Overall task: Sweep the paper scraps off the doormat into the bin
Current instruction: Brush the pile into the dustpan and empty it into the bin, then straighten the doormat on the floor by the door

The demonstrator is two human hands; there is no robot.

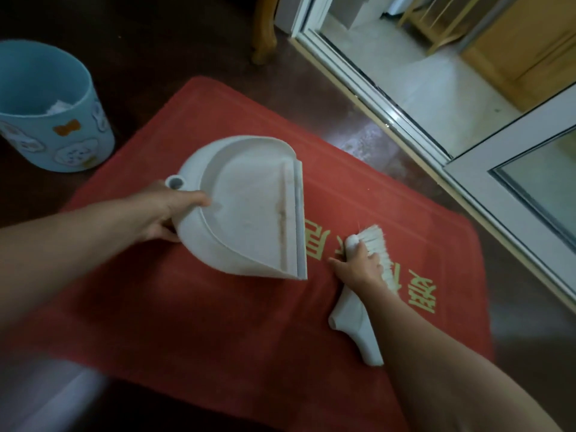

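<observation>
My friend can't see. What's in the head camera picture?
A left hand holds a white dustpan over a red doormat, while the right hand grips a white brush on it. A blue bin stands at upper left.

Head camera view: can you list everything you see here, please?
doormat: one, red with yellow characters, centre of the floor
dustpan: one, white, over the doormat
brush: one, white, on the doormat, right of the dustpan
bin: one, light blue with cartoon pictures, upper left
paper: some, white, inside the bin
door frame: one, white, right side
wooden leg: one, tan, top centre
left hand: one, grips the dustpan's rear rim
right hand: one, holds the brush near its bristles
</observation>
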